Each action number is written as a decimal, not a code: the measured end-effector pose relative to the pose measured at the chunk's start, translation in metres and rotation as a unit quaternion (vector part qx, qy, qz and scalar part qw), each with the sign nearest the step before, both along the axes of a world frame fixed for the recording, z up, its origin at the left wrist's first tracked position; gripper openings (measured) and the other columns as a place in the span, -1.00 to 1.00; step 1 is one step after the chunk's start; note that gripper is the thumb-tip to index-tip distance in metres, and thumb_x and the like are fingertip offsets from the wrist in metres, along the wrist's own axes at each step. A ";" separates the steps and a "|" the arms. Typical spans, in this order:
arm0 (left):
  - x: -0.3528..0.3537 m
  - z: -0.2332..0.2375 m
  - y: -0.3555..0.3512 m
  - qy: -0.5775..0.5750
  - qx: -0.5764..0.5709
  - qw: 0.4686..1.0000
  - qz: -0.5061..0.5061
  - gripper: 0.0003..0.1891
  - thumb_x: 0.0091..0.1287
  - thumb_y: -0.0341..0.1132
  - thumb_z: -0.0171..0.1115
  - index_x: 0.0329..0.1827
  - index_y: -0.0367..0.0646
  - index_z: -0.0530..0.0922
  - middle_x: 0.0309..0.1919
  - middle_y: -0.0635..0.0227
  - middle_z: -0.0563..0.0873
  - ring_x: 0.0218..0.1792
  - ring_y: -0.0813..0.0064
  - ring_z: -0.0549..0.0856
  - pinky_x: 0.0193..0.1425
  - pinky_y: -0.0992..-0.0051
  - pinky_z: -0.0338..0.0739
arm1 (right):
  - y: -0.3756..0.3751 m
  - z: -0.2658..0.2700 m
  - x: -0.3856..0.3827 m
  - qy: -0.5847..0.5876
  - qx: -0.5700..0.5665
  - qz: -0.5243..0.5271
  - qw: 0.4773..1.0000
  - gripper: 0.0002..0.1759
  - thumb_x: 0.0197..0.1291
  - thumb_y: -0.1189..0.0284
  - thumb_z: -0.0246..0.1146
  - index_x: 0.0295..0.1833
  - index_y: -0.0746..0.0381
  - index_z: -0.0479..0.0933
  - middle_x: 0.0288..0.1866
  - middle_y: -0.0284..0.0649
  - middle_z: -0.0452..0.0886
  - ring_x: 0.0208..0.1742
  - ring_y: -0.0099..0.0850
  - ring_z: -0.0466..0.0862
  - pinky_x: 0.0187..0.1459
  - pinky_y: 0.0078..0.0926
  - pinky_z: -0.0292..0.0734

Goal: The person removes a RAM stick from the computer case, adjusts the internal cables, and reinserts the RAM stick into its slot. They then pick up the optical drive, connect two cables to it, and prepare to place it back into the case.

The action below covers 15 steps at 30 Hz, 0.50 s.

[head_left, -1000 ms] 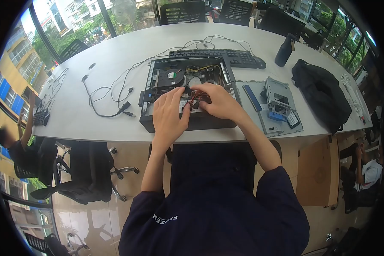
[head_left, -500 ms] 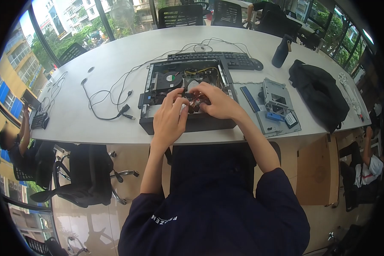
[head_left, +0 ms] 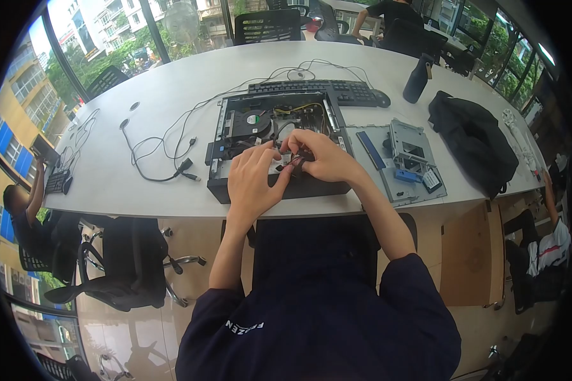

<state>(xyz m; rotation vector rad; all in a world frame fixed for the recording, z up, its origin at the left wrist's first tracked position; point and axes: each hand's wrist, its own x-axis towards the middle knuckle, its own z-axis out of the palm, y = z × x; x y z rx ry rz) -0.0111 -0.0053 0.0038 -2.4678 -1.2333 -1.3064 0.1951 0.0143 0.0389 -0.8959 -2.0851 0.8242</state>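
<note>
An opened black computer case (head_left: 279, 190) lies flat at the table's near edge, with a round fan (head_left: 253, 119) in its back left part. Over the front middle of the case, my left hand (head_left: 254, 178) has its thumb reaching to thin dark and reddish cables (head_left: 294, 161). My right hand (head_left: 321, 157) is closed on the same cables from the right, its fingers bent. The two hands nearly meet there. What the cables join to is hidden by my fingers.
Behind the case lie a keyboard (head_left: 346, 93) and mouse (head_left: 379, 98). Right of it are a metal panel with a drive bracket (head_left: 413, 149), a bottle (head_left: 417, 79) and a black bag (head_left: 473, 140). Loose cables (head_left: 165, 174) lie left. People sit at both sides and behind.
My left thumb has moved in toward my right hand, and the cables now show between the fingers. My right hand has turned slightly. A person behind the table has leaned left.
</note>
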 end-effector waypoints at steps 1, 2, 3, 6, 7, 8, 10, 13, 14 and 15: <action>0.000 -0.001 0.001 -0.007 -0.020 1.000 -0.011 -0.79 0.20 -0.25 0.43 -0.18 -0.11 0.65 0.21 0.27 0.69 0.13 0.21 0.67 0.21 0.25 0.45 | 0.001 -0.002 0.000 0.000 0.000 0.000 1.000 -0.69 0.03 0.69 0.29 -0.19 0.23 0.32 -0.02 -0.12 0.65 0.06 -0.11 0.59 0.02 -0.21 0.51; 0.000 -0.002 0.001 -0.007 -0.021 1.000 -0.011 -0.79 0.20 -0.25 0.43 -0.18 -0.11 0.65 0.21 0.27 0.69 0.13 0.21 0.67 0.21 0.25 0.45 | 0.002 -0.004 0.000 0.006 0.006 0.001 1.000 -0.69 0.04 0.69 0.29 -0.19 0.23 0.32 -0.02 -0.11 0.65 0.07 -0.10 0.60 0.03 -0.20 0.52; 0.000 -0.002 0.001 -0.003 -0.008 1.000 -0.014 -0.81 0.18 -0.26 0.43 -0.21 -0.11 0.66 0.15 0.30 0.71 0.10 0.22 0.68 0.18 0.26 0.45 | 0.003 -0.005 0.000 0.013 0.013 0.002 1.000 -0.69 0.04 0.68 0.30 -0.19 0.23 0.32 -0.02 -0.10 0.65 0.07 -0.09 0.61 0.05 -0.20 0.52; 0.000 -0.002 0.002 0.007 0.019 1.000 -0.020 -0.82 0.16 -0.27 0.44 -0.26 -0.11 0.66 0.07 0.34 0.72 0.02 0.24 0.68 0.11 0.27 0.45 | 0.000 -0.001 -0.001 0.002 0.012 -0.011 1.000 -0.70 0.04 0.67 0.31 -0.21 0.24 0.32 -0.03 -0.09 0.66 0.07 -0.07 0.62 0.06 -0.19 0.53; 0.000 -0.002 0.002 0.013 0.035 0.999 -0.021 -0.83 0.15 -0.28 0.44 -0.28 -0.12 0.66 0.04 0.35 0.71 -0.03 0.25 0.67 0.08 0.28 0.45 | -0.001 0.000 -0.001 0.002 0.012 -0.012 1.000 -0.70 0.04 0.67 0.31 -0.21 0.24 0.32 -0.03 -0.09 0.66 0.07 -0.07 0.62 0.06 -0.19 0.53; 0.000 -0.002 0.002 0.013 0.035 0.999 -0.022 -0.83 0.15 -0.28 0.44 -0.28 -0.12 0.66 0.04 0.35 0.71 -0.03 0.25 0.67 0.08 0.28 0.45 | -0.001 0.001 -0.001 -0.002 0.011 -0.011 1.000 -0.70 0.03 0.67 0.31 -0.21 0.24 0.32 -0.04 -0.08 0.66 0.07 -0.07 0.62 0.06 -0.18 0.53; 0.001 -0.001 0.000 0.007 0.006 1.000 -0.020 -0.83 0.15 -0.28 0.43 -0.29 -0.12 0.65 0.00 0.35 0.70 -0.06 0.26 0.66 0.03 0.28 0.46 | 0.000 0.000 -0.001 -0.007 0.011 -0.011 1.000 -0.70 0.03 0.68 0.30 -0.22 0.24 0.32 -0.04 -0.07 0.66 0.07 -0.06 0.62 0.06 -0.18 0.53; 0.001 0.000 0.000 0.011 0.009 1.000 -0.021 -0.84 0.14 -0.29 0.43 -0.30 -0.12 0.65 0.01 0.35 0.70 -0.09 0.27 0.66 -0.03 0.28 0.48 | 0.002 -0.003 -0.001 0.000 0.022 -0.005 1.000 -0.71 0.02 0.68 0.30 -0.23 0.25 0.32 -0.05 -0.07 0.67 0.08 -0.04 0.62 0.08 -0.15 0.53; 0.001 0.000 -0.001 0.011 0.010 1.000 -0.020 -0.84 0.14 -0.29 0.43 -0.30 -0.12 0.65 0.01 0.35 0.70 -0.09 0.27 0.66 -0.03 0.28 0.48 | 0.002 -0.003 -0.001 -0.005 0.019 -0.010 1.000 -0.71 0.02 0.67 0.30 -0.23 0.25 0.32 -0.05 -0.07 0.67 0.09 -0.03 0.62 0.09 -0.14 0.52; 0.001 -0.001 -0.001 0.008 0.007 1.000 -0.019 -0.84 0.13 -0.29 0.43 -0.30 -0.12 0.65 0.01 0.35 0.70 -0.09 0.27 0.66 -0.05 0.28 0.48 | 0.001 -0.003 -0.001 -0.009 0.015 -0.014 1.000 -0.71 0.02 0.67 0.30 -0.23 0.25 0.32 -0.05 -0.07 0.68 0.09 -0.02 0.61 0.10 -0.13 0.51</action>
